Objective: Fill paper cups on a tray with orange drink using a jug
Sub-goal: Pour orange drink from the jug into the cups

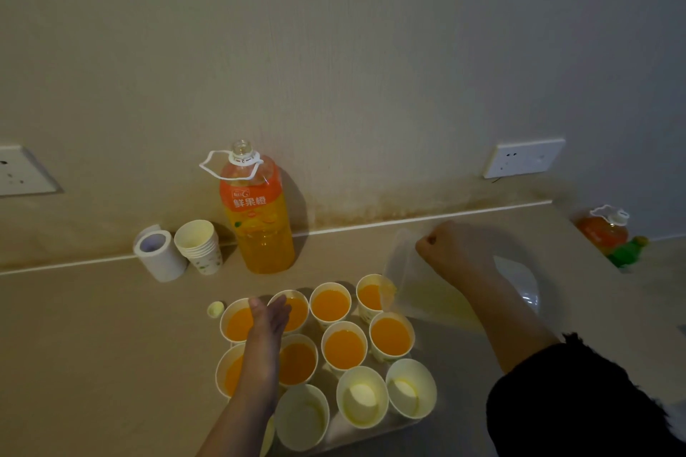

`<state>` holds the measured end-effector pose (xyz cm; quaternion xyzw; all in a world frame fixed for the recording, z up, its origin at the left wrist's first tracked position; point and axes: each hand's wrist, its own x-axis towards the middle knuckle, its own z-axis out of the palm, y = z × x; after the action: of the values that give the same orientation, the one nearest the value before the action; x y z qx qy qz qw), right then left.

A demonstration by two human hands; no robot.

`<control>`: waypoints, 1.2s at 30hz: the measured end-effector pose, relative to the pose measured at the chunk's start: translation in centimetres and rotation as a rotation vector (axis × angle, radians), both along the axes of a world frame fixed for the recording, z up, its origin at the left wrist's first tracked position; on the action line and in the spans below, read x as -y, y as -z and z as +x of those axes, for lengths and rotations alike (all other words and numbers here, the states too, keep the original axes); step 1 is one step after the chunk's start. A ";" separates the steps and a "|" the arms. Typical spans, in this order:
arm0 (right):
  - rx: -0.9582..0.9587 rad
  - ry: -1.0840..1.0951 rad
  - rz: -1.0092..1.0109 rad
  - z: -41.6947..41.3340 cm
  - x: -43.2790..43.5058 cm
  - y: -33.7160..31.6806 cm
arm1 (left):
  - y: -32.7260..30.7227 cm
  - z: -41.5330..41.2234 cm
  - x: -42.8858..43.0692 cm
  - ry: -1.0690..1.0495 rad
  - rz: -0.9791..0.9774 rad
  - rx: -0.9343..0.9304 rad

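Several paper cups stand in rows on a tray [371,432] on the counter. Most hold orange drink, such as the filled cup [390,336]; three in the near row, like the empty cup [362,397], are white inside. My right hand [454,252] grips the handle of a clear plastic jug [419,289], tipped with its spout over the far right cup [371,295]. My left hand [269,323] reaches flat over the left cups with fingers straight, holding nothing.
An open large orange drink bottle [258,211] stands by the wall, with a stack of spare cups [200,245] and a roll of tape [157,252] to its left. A small cap [215,309] lies near the tray. Another bottle [605,228] sits far right.
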<state>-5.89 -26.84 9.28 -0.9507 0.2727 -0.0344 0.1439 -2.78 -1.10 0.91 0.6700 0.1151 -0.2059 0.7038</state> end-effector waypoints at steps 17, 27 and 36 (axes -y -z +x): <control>-0.019 -0.010 -0.051 0.4 -0.1 0.2 | 0.0 0.0 -0.2 0.011 0.001 -0.023; -0.022 0.014 -0.024 0.2 -0.3 0.0 | -0.1 0.0 -0.3 0.020 0.006 -0.021; 0.026 0.080 0.011 -1.0 0.1 -1.0 | -0.2 0.1 -0.1 0.030 0.000 -0.021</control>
<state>-6.91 -26.92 10.24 -0.9378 0.3086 -0.0508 0.1509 -2.69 -1.03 1.16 0.6696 0.1128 -0.2235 0.6992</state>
